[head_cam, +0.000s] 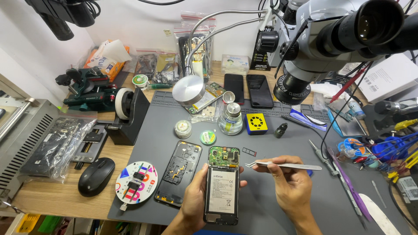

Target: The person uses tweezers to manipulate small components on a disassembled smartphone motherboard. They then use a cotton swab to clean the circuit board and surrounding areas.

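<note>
The left hand (pixel 194 196) gripped an opened smartphone (pixel 222 185) with its battery exposed, above the grey worktop mat (pixel 261 204); the right hand (pixel 291 185) pinched curved tweezers (pixel 283 165) near its circuit board.

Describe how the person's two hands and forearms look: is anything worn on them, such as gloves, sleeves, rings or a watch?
Both hands are bare. The left hand and the right hand wear no gloves, and no ring shows on the visible fingers. No watch or bracelet appears on either wrist. The forearms enter from the bottom edge uncovered, with no sleeve in view. No markings can be made out.
</note>
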